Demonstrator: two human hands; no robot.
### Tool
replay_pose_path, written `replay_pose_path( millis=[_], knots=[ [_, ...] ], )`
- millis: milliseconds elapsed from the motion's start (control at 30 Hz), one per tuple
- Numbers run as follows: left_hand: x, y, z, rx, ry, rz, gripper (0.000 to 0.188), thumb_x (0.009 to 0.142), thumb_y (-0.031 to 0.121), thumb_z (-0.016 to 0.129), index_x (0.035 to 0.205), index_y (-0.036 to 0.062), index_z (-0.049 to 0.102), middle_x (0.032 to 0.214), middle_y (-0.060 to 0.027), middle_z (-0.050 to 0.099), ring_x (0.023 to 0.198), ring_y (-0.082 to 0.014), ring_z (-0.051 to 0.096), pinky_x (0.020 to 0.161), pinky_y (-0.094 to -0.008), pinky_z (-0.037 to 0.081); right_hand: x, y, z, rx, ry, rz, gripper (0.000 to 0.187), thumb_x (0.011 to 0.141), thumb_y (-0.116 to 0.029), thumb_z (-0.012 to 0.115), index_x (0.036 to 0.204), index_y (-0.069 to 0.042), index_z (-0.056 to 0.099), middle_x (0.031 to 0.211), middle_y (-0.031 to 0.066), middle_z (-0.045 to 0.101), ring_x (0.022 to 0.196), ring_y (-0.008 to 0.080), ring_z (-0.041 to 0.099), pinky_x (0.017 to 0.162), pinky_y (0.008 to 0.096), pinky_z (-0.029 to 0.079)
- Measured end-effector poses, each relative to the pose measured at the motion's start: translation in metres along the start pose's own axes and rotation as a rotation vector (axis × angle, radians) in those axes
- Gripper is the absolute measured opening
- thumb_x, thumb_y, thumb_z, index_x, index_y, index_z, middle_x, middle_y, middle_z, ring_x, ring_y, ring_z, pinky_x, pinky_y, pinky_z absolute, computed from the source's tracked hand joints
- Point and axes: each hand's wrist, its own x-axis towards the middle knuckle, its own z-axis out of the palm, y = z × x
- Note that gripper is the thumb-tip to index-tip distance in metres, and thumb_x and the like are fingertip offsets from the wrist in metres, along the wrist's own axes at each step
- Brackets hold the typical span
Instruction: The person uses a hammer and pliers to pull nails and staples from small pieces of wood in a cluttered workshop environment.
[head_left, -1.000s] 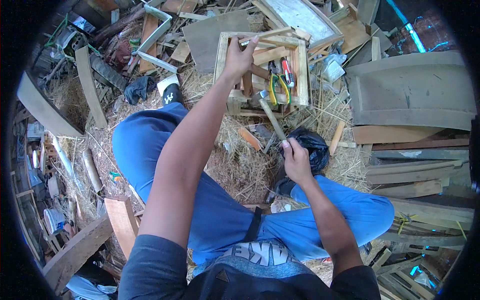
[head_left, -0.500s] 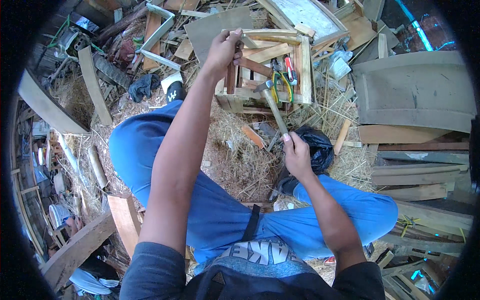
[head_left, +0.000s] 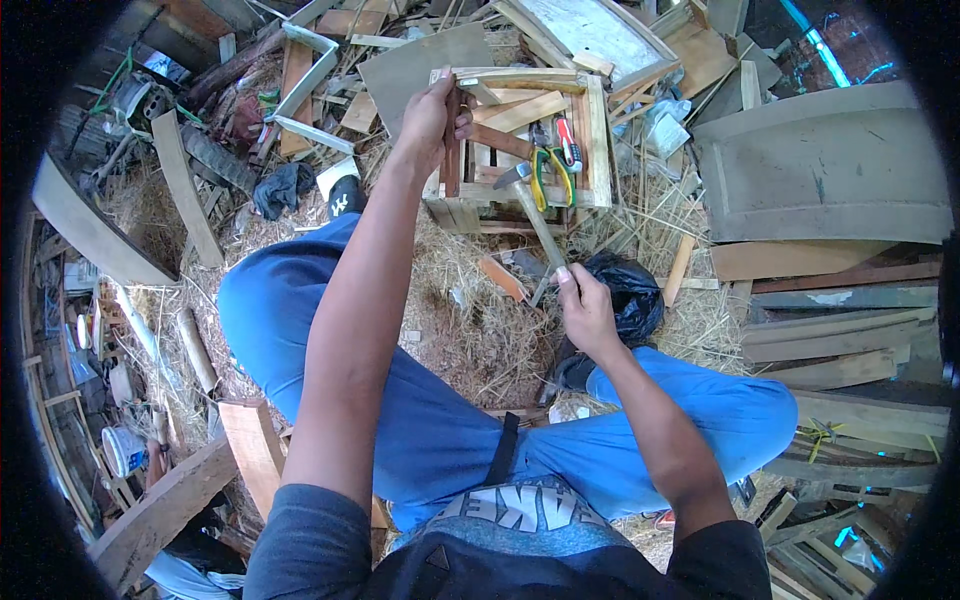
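A small open crate of pale wooden slats (head_left: 598, 140) lies on the ground ahead of me. My left hand (head_left: 430, 118) is closed at its far left corner, by the upper end of a reddish-brown slat (head_left: 452, 160). The fingers partly hide what they grip. My right hand (head_left: 588, 308) is wrapped around the end of the handle of a hammer (head_left: 540, 225). The hammer's head is over the crate's near side, beside yellow-and-green-handled pliers (head_left: 540, 180). A red-and-white hand tool (head_left: 568, 145) lies on the crate next to the pliers.
A black plastic bag (head_left: 630, 295) sits near my right foot. Straw and wood scraps (head_left: 490, 270) cover the ground between my legs. Curved boards (head_left: 820, 165) and stacked planks (head_left: 840, 340) are on the right. A white-framed panel (head_left: 600, 40) lies beyond the crate.
My left hand has shifted slightly left and nearer along the crate's corner. The hammer stays in my right hand at nearly the same place, while the whole view has moved a little.
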Motion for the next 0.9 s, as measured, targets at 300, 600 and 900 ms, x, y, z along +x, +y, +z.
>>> replay_pose_path(
  millis=[300,600,900],
  knots=[
    [-0.005,-0.015,0.004,-0.033,-0.014,0.028,0.033,0.109,0.038,0.044,0.095,0.008,0.043,0.073,-0.005,0.047,0.054,-0.0126,0.041,0.045,-0.0266,0.034,0.001,-0.006,0.002,-0.077,-0.079,-0.015,0.029,0.105,-0.022,0.052,0.088,0.002,0.051,0.068,0.0247,0.056,0.065,0.0461,0.059,0.057,0.0485,0.043],
    [-0.016,-0.027,-0.006,0.059,0.059,0.094,0.036,0.108,0.041,0.044,0.093,0.0083,0.045,0.072,-0.0039,0.046,0.052,-0.0116,0.04,0.044,-0.0258,0.03,0.001,-0.016,0.009,-0.157,-0.148,-0.073,0.025,0.104,-0.023,0.051,0.097,0.001,0.054,0.077,0.029,0.061,0.079,0.0514,0.061,0.064,0.0534,0.045],
    [-0.019,-0.037,-0.019,0.066,0.084,0.136,0.037,0.108,0.043,0.045,0.097,0.0075,0.049,0.071,-0.0022,0.047,0.052,-0.0101,0.04,0.044,-0.0255,0.029,0.001,-0.007,0.02,-0.202,-0.079,-0.137,0.023,0.103,-0.024,0.052,0.106,-0.001,0.056,0.078,0.0294,0.062,0.079,0.0527,0.061,0.065,0.0575,0.045]
  ],
)
